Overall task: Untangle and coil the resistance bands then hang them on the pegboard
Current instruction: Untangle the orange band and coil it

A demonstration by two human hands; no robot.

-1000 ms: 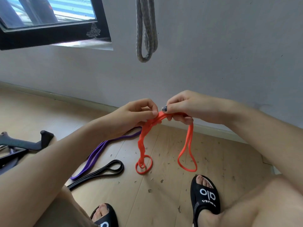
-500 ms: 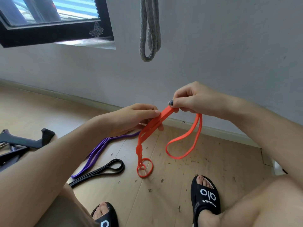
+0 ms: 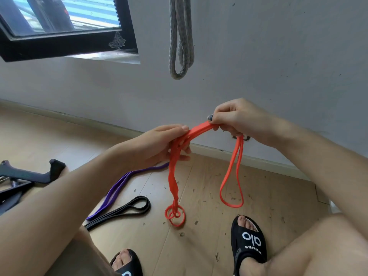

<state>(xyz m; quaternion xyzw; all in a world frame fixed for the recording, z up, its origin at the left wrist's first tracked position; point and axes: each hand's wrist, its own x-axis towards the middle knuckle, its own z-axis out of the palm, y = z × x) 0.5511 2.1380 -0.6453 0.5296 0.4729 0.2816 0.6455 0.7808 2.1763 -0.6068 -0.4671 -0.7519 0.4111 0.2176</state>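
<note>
Since the frame half a second back, my right hand [image 3: 237,120] has held its height while the free loop below it has dropped from a wide curve into a long narrow hang; my left hand [image 3: 159,145] has stayed on the bunched strands.

Left to right:

1. Black equipment frame [image 3: 29,176]: lies on the wooden floor [image 3: 199,246] at the far left.
2. Purple band [image 3: 119,188]: lies flat on the floor, running from behind my left hand down toward my left knee.
3. Black band [image 3: 127,209]: lies on the floor just beside the purple band, its looped end pointing right.
4. Left grip: fingers curled round the gathered strands of the orange band [image 3: 173,182]. Below this grip the band hangs twisted, ending in small tangled rings touching the floor.
5. Grey band [image 3: 181,36]: hangs folded against the wall, above and between both hands.
6. Right grip: thumb and fingers pinch the flat top section of the orange band, which spans taut between the two grips. One open loop hangs from this grip, clear of the floor.
7. Black slide sandal [image 3: 249,242]: on my right foot, below the hanging loop.
</note>
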